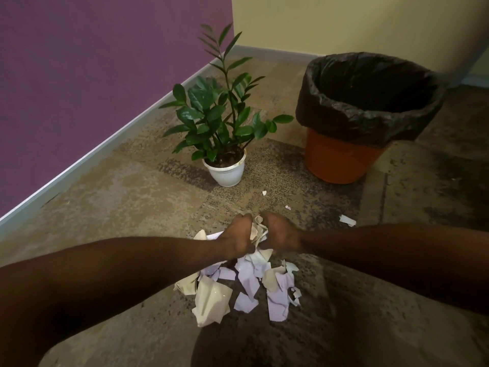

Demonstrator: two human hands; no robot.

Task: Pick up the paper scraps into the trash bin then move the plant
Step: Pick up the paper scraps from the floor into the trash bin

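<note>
A pile of white and cream paper scraps (248, 284) lies on the carpet just in front of me. My left hand (236, 238) and my right hand (277, 234) are pressed together above the pile's far edge, both closed on a crumpled bunch of scraps (258, 231) squeezed between them. A green plant in a white pot (226, 170) stands beyond the hands near the wall. To its right stands an orange trash bin (341, 160) lined with a black bag (370, 115), its mouth open.
A few stray scraps lie apart on the carpet: one strip (347, 220) at the right and two tiny bits (264, 192) between the hands and the pot. A purple wall with a grey skirting (105, 144) runs along the left; a yellow wall closes the corner behind.
</note>
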